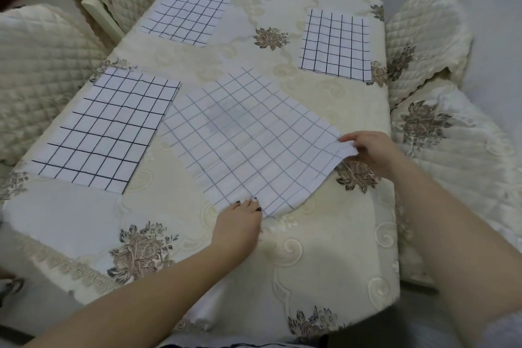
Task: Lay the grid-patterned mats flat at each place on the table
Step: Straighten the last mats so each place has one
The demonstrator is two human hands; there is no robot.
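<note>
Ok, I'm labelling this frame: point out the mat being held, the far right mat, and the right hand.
held mat [248, 144]: head view, middle of its grid.
far right mat [336, 44]: head view, its centre.
right hand [370, 150]: head view, back of hand, pinching the mat's corner.

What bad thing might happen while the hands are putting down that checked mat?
1. The white grid-patterned mat being held sits crooked, and its far corner seems to touch or overlap the near-left grid mat, so it may nudge that one.
2. The right hand pinches a curled corner close to the table's edge; the mat might end up hanging over.
3. Sliding under the left hand, it may wrinkle the cream flowered tablecloth.
</note>
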